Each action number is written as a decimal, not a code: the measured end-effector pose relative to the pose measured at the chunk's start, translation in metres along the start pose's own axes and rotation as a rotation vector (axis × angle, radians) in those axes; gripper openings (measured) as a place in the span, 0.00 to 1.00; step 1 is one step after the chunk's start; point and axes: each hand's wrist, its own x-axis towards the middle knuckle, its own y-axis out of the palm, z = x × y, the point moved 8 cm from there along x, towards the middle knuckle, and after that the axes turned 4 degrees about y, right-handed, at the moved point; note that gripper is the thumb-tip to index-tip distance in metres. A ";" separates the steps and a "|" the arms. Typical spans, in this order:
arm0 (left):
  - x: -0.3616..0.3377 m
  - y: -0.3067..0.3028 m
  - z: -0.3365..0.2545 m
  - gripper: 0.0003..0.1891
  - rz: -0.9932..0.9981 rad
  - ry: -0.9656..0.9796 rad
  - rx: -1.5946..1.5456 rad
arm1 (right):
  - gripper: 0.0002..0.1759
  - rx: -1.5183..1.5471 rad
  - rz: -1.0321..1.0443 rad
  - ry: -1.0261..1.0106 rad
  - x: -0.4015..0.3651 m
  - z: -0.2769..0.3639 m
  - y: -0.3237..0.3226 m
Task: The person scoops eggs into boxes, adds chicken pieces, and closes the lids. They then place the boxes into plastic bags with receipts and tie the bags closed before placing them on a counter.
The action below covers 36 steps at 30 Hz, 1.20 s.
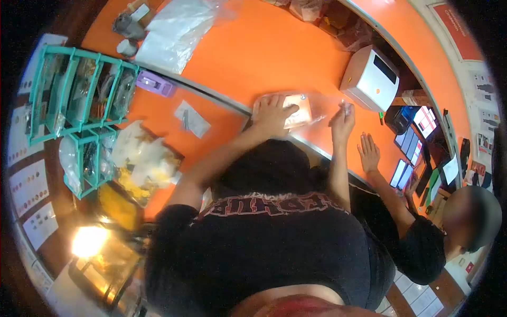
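On the orange counter lies a clear plastic bag [320,110] with a flat, box-like light-brown packet [299,112] inside. My left hand [273,113] presses flat on the packet's left part, fingers spread. At the other end, my right hand [342,122] is closed on the gathered edge of the bag, pulled out to the right of the packet. What is inside the packet is hidden.
A white printer-like box [364,79] stands beyond my right hand. A co-worker's hand [369,152] rests near my right forearm, beside several phones or tablets [408,145]. At left are a teal rack [79,95], a purple dispenser [155,83] and plastic bags [177,34].
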 end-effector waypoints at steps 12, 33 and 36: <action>-0.092 -0.073 0.041 0.30 -0.606 -0.207 -0.066 | 0.39 -0.818 0.316 -0.326 0.061 0.006 0.043; -0.734 -0.371 0.454 0.21 -0.800 -1.791 0.475 | 0.15 -0.480 0.277 -0.232 0.053 0.069 -0.001; -0.783 -0.386 0.476 0.18 -1.202 -1.521 0.546 | 0.14 -0.469 0.293 -0.259 0.070 0.053 -0.012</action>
